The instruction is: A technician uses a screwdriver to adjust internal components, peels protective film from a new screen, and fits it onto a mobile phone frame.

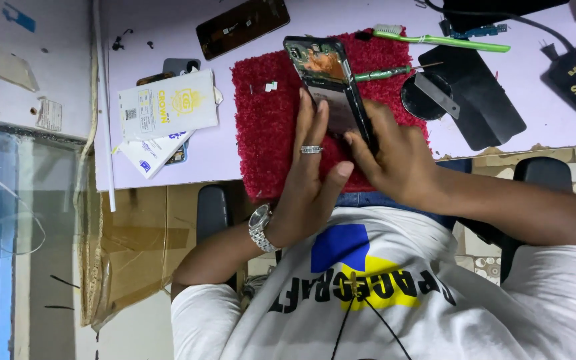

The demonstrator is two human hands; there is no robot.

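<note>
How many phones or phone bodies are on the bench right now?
3. An opened phone held in both hands over the red mat; a dark phone at the top; another partly hidden under the white packets. More may be hidden.

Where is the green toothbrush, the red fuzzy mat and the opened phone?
green toothbrush (461, 43), head view, middle of its handle.
red fuzzy mat (268, 127), head view, bare left part.
opened phone (321, 63), head view, exposed upper inside.

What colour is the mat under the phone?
Red; the mat shows best in the head view.
</note>
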